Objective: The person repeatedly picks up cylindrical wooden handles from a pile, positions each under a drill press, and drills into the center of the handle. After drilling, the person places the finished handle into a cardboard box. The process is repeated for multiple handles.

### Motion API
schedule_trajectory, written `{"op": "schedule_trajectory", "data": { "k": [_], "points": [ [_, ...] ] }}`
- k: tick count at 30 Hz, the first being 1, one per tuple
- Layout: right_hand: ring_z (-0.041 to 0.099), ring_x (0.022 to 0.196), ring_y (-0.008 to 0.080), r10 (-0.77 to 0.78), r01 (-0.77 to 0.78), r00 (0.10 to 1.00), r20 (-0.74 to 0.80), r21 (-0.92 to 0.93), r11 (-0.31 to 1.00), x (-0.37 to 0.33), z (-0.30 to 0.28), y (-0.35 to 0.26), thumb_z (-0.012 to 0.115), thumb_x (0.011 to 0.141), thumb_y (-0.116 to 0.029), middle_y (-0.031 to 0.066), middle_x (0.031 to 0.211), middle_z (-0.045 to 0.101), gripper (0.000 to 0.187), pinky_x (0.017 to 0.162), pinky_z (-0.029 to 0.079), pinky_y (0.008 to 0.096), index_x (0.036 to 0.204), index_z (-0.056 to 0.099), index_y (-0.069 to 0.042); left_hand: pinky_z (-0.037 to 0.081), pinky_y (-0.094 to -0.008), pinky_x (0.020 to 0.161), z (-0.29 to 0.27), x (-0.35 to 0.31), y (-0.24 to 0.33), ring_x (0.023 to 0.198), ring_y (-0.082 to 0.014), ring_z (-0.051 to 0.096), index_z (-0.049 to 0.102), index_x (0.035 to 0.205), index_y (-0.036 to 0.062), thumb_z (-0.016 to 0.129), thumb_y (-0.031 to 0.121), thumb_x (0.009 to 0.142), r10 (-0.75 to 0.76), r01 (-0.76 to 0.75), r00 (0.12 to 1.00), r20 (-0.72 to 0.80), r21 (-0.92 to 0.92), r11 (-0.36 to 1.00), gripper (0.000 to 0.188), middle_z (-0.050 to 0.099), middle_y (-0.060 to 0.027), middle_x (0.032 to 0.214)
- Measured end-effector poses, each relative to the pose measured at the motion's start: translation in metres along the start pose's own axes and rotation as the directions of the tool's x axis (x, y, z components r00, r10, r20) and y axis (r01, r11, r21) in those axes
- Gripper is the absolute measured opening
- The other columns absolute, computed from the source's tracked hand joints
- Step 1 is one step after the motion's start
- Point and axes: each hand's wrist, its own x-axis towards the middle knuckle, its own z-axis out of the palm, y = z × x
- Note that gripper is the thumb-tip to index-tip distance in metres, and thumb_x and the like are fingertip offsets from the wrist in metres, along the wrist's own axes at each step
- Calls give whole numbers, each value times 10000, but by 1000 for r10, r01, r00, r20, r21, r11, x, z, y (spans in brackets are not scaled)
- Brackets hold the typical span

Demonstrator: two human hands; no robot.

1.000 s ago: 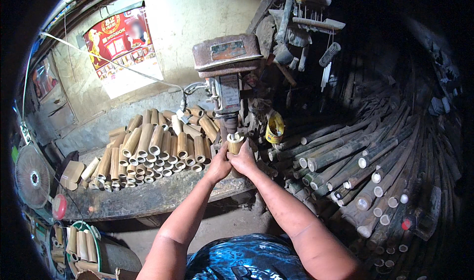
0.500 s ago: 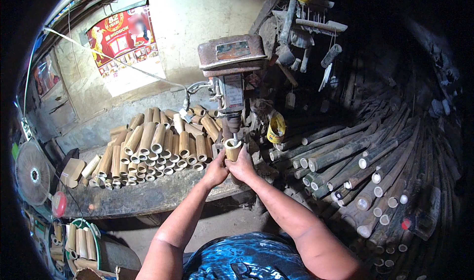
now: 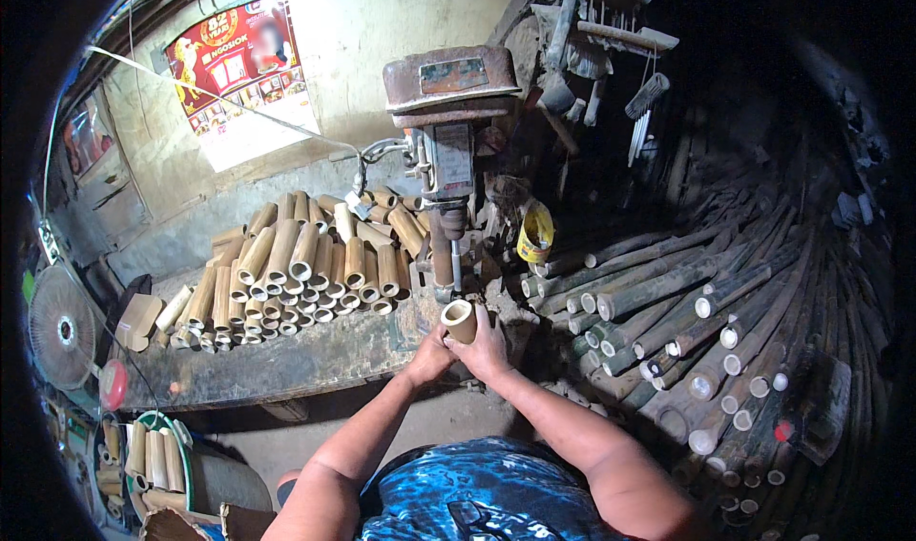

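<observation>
A short hollow bamboo tube [image 3: 459, 320] stands upright with its open end up, held in both hands just below the spindle of a rusty drill press [image 3: 448, 131]. My left hand [image 3: 430, 358] wraps the tube's lower left side. My right hand [image 3: 487, 348] grips it from the right and underneath. The tube sits in front of the drill's column, near the front edge of the workbench [image 3: 286, 360]. Both forearms come up from the lower edge.
Several cut bamboo tubes [image 3: 296, 269] lie stacked on the bench to the left. Long bamboo poles [image 3: 697, 322] pile up on the right. A yellow can [image 3: 535, 233] stands beside the drill. A fan [image 3: 62, 326] and a bucket of tubes [image 3: 153, 455] sit at the lower left.
Both hands have drawn the tube slightly down and toward me, away from the drill spindle. The stacks have not moved.
</observation>
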Motion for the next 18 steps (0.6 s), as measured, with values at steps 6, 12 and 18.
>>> {"op": "schedule_trajectory", "data": {
  "k": [6, 12, 18],
  "points": [
    [482, 1090, 400, -285, 263, 927, -245, -121, 957, -15, -18, -9, 927, 546, -355, 183, 1185, 450, 853, 910, 440, 506, 1227, 478, -108, 442, -330, 1007, 16, -20, 25, 1143, -170, 558, 480, 1347, 43, 760, 42, 776, 135, -139, 977, -165, -15, 990, 636, 601, -65, 1260],
    [495, 1008, 364, -465, 441, 821, -332, -150, 885, -23, -20, -8, 934, 537, -269, 162, 1103, 469, 787, 859, 436, 487, 1159, 486, -92, 462, -320, 981, 22, -43, 45, 1114, -139, 566, 517, 1299, 55, 745, 63, 815, 133, -123, 979, -157, 75, 990, 535, 621, -47, 1206],
    [510, 1091, 372, -422, 455, 887, -186, 196, 869, -27, -19, -27, 878, 657, -306, 175, 1172, 530, 763, 951, 414, 476, 1254, 469, -65, 478, -417, 995, -4, -67, 79, 1158, -354, 604, 476, 1366, 70, 802, 182, 729, 346, -229, 929, -129, 532, 815, 724, 616, -184, 1255]
  ]
}}
